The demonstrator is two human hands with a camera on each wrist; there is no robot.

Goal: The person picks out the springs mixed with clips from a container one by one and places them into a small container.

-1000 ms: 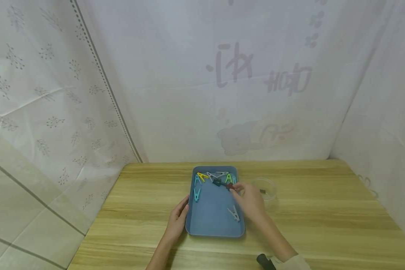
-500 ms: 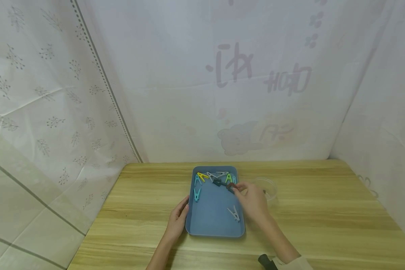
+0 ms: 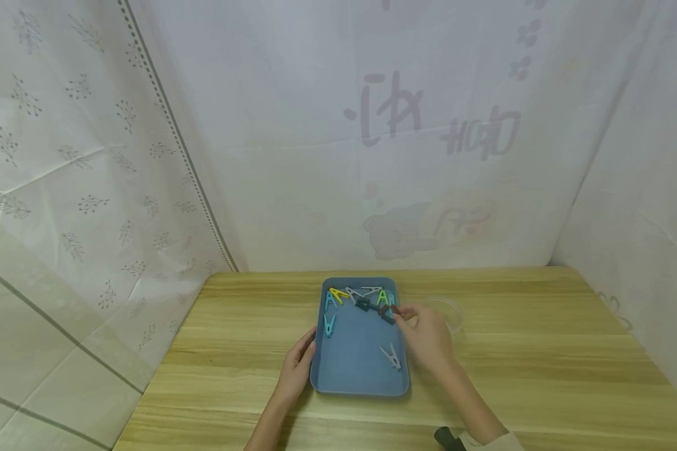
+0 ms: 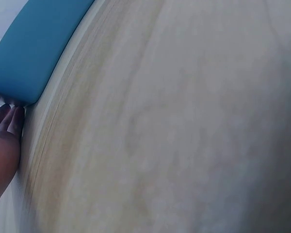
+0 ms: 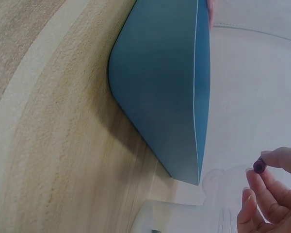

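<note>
A right hand (image 3: 427,338) pinches a small dark-red piece (image 5: 259,166) between thumb and fingertip at the right edge of a blue tray (image 3: 358,383), as a left hand (image 3: 296,371), fingers extended, touches the tray's left side on the bench (image 3: 519,376). A light pinch, fingertips clear of the dark pieces (image 3: 363,305) and green clip (image 3: 382,296), and a steady tray should serve best.
</note>
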